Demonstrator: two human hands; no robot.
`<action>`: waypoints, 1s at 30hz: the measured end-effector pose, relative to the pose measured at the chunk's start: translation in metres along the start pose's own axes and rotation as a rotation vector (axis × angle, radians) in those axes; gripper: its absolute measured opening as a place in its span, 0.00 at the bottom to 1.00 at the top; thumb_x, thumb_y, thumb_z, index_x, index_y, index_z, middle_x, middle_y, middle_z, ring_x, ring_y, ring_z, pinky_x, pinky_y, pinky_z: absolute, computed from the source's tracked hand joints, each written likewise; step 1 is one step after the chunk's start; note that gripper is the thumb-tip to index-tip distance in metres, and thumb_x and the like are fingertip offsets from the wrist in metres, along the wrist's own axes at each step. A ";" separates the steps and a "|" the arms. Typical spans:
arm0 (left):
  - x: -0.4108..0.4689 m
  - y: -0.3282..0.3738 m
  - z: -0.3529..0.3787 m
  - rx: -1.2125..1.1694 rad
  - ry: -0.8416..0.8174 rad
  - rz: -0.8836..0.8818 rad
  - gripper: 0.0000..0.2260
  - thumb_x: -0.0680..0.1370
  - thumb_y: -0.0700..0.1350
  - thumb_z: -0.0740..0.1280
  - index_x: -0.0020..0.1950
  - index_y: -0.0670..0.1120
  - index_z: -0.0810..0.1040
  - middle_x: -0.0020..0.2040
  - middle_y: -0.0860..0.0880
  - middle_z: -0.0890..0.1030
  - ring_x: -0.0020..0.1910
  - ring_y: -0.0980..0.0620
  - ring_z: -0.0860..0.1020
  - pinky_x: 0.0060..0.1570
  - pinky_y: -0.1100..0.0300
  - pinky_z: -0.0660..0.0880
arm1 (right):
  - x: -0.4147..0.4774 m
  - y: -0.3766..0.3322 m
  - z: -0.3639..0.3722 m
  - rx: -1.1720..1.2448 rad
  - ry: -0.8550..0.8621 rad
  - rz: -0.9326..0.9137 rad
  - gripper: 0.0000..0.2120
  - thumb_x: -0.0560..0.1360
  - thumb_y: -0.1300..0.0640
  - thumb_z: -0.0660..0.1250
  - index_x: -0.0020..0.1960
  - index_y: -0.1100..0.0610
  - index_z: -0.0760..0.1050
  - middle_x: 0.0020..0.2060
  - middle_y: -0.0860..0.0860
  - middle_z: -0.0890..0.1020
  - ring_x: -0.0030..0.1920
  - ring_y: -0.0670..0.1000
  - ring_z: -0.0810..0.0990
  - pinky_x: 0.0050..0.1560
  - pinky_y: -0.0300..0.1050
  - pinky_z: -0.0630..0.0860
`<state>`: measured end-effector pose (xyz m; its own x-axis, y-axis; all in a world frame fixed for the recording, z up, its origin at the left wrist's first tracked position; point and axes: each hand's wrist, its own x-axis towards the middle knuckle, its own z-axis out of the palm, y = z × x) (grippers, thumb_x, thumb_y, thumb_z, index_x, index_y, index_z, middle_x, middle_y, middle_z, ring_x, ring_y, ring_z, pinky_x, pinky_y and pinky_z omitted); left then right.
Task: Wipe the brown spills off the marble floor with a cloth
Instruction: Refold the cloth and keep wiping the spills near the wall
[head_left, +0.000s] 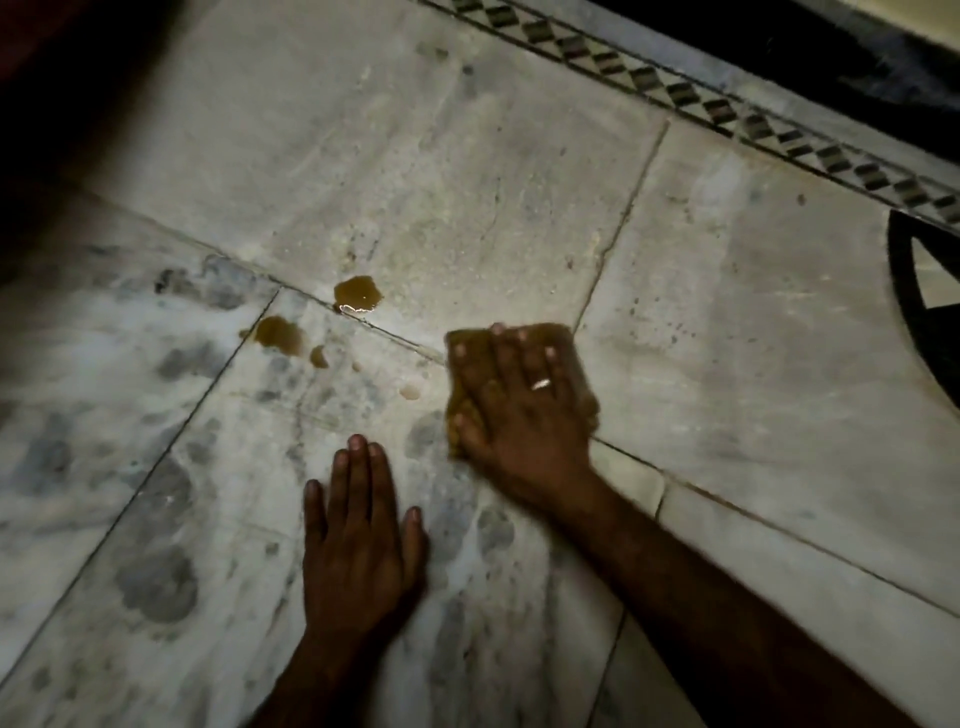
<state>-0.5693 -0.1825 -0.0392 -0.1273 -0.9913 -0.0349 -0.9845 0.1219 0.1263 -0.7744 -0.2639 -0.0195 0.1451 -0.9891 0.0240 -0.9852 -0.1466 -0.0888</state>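
The right hand (524, 410) lies flat on a yellow-brown cloth (558, 338) and presses it on the marble floor (467, 182), fingers straight and spread; the left hand (363, 540) rests flat on the floor near it, holding nothing; brown spills (358, 293) sit left of the cloth, not touching it.

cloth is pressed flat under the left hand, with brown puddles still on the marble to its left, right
Not quite. The head view shows the cloth pressed flat under the right hand, not the left hand, which lies on bare marble. Brown puddles do still sit on the marble to its left.
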 end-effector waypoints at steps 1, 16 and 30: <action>0.003 -0.004 -0.001 -0.003 0.007 -0.041 0.31 0.81 0.53 0.52 0.80 0.36 0.59 0.81 0.37 0.60 0.79 0.40 0.61 0.77 0.38 0.55 | -0.015 -0.012 0.001 0.003 0.024 -0.072 0.30 0.82 0.42 0.55 0.82 0.51 0.59 0.81 0.58 0.58 0.81 0.61 0.54 0.77 0.66 0.58; 0.019 -0.015 -0.005 -0.050 0.022 -0.190 0.33 0.80 0.54 0.52 0.81 0.38 0.57 0.81 0.38 0.59 0.79 0.39 0.62 0.77 0.42 0.56 | 0.048 0.056 0.003 0.009 -0.105 0.223 0.33 0.82 0.38 0.46 0.83 0.46 0.42 0.83 0.56 0.49 0.82 0.60 0.47 0.80 0.61 0.39; 0.058 -0.027 -0.009 -0.075 0.035 -0.372 0.34 0.81 0.54 0.53 0.81 0.34 0.53 0.80 0.33 0.58 0.79 0.35 0.58 0.78 0.41 0.54 | -0.003 0.021 -0.001 0.013 -0.108 -0.054 0.33 0.80 0.39 0.55 0.82 0.44 0.53 0.82 0.56 0.57 0.81 0.61 0.58 0.78 0.66 0.56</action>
<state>-0.5494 -0.2437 -0.0358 0.2425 -0.9684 -0.0586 -0.9509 -0.2492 0.1833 -0.7957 -0.2644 -0.0199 0.2078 -0.9751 -0.0779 -0.9745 -0.1994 -0.1033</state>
